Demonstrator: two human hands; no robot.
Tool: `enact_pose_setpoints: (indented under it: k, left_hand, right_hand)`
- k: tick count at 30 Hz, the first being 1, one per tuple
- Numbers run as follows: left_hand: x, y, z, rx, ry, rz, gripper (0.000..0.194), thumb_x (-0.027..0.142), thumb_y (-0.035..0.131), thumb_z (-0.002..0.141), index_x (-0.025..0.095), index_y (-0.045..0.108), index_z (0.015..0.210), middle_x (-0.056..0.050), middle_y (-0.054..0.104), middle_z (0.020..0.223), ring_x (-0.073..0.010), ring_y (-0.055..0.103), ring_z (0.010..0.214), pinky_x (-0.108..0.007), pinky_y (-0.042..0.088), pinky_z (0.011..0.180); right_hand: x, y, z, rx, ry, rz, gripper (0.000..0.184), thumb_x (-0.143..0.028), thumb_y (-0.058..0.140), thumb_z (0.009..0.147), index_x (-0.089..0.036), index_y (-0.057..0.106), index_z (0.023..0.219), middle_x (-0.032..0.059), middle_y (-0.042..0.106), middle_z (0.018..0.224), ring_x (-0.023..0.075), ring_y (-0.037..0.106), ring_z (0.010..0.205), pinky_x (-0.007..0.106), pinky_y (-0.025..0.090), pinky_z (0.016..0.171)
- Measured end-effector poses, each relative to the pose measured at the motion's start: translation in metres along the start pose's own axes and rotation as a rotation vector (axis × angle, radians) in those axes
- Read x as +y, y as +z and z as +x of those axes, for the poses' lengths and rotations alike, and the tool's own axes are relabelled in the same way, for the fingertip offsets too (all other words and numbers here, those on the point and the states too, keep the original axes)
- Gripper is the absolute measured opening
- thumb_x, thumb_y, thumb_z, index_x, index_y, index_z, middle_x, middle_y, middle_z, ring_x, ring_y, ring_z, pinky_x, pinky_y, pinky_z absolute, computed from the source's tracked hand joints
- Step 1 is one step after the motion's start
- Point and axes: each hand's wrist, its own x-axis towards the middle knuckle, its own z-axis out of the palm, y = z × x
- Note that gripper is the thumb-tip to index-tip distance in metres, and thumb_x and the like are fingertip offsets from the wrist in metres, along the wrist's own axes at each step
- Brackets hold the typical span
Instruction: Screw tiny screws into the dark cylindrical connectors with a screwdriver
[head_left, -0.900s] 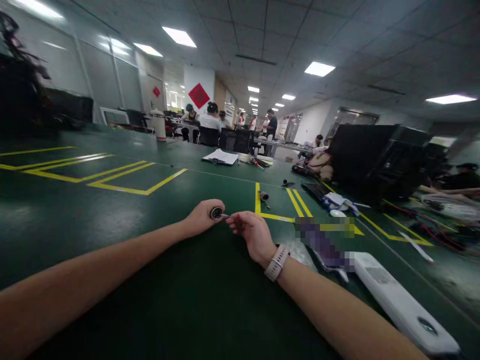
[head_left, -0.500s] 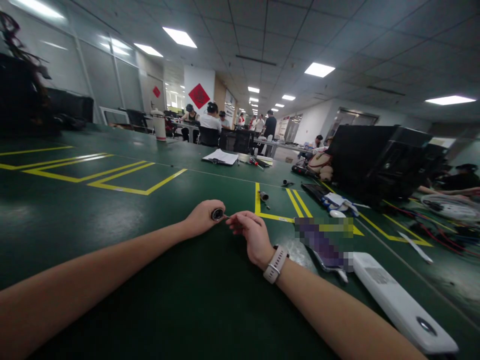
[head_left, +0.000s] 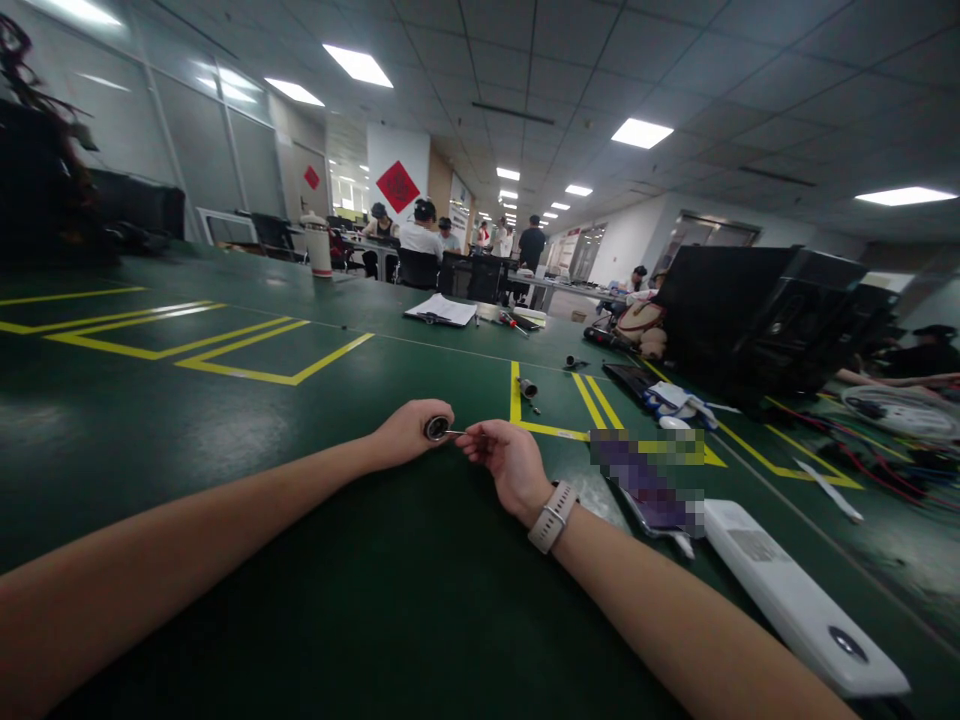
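My left hand (head_left: pixel 409 432) is closed around a short, round metal fitting (head_left: pixel 436 428), whose dark, ring-shaped open end faces me. Against the side of this fitting sits a thin metal rod (head_left: pixel 454 433), possibly a hex key; its tip is hard to make out. The rod's other end is pinched by the fingers of my right hand (head_left: pixel 506 460), which wears a light watch strap. Past that hand, a similar metal fitting (head_left: pixel 528 388) lies on the green table (head_left: pixel 360 600) inside yellow tape, a tiny dark part (head_left: pixel 535 408) beside it.
A purple-screened phone (head_left: pixel 649 490) and a long white device (head_left: pixel 802 600) lie right of my right arm. Another small fitting (head_left: pixel 572 362), a clipboard (head_left: pixel 441 310) and a screwdriver (head_left: pixel 513 322) are farther back. Black equipment (head_left: pixel 757 310) and loose cables (head_left: pixel 892 450) occupy the right side.
My right hand has shifted slightly right, away from the left hand, and more of the thin rod shows between them. My left hand still grips the fitting.
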Motion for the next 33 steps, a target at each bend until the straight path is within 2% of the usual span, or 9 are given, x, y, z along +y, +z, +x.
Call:
enact_pose_setpoints:
  k: [8, 20, 27, 33]
  left_hand:
    - [0.0010, 0.0001, 0.0015, -0.090, 0.074, 0.017, 0.011, 0.024, 0.057, 0.074, 0.016, 0.055, 0.068, 0.002, 0.055, 0.065, -0.0129, 0.052, 0.065, -0.024, 0.037, 0.063]
    - [-0.0009, 0.0006, 0.0013, -0.079, 0.049, 0.060, 0.010, 0.023, 0.054, 0.075, 0.016, 0.055, 0.068, 0.001, 0.056, 0.067, -0.0139, 0.053, 0.066, -0.025, 0.037, 0.063]
    - [-0.0002, -0.0004, 0.0007, -0.068, 0.048, 0.093, 0.010, 0.023, 0.054, 0.075, 0.017, 0.053, 0.068, 0.001, 0.056, 0.068, -0.0146, 0.052, 0.067, -0.025, 0.038, 0.065]
    - [0.0021, -0.0013, 0.0002, -0.091, 0.073, 0.117, 0.005, 0.016, 0.053, 0.074, 0.017, 0.053, 0.069, 0.001, 0.055, 0.068, -0.0145, 0.053, 0.067, -0.026, 0.037, 0.067]
  right_hand:
    - [0.0018, 0.0004, 0.0004, 0.006, 0.001, -0.017, 0.014, -0.020, 0.055, 0.060, -0.012, 0.065, 0.056, 0.0056, 0.066, 0.055, 0.0126, 0.055, 0.050, 0.024, 0.039, 0.052]
    - [0.0007, 0.0018, -0.0008, 0.064, 0.000, -0.017, 0.014, -0.020, 0.054, 0.060, -0.013, 0.065, 0.054, 0.0046, 0.065, 0.051, 0.0126, 0.054, 0.049, 0.024, 0.038, 0.051]
    - [0.0017, 0.0026, -0.0023, 0.132, -0.060, -0.056, 0.016, -0.019, 0.051, 0.059, -0.015, 0.063, 0.050, 0.0031, 0.062, 0.045, 0.0121, 0.050, 0.043, 0.024, 0.034, 0.046]
    - [0.0035, 0.0013, -0.0015, 0.187, -0.127, -0.083, 0.017, -0.020, 0.049, 0.059, -0.015, 0.060, 0.047, 0.0012, 0.058, 0.040, 0.0112, 0.047, 0.040, 0.024, 0.032, 0.044]
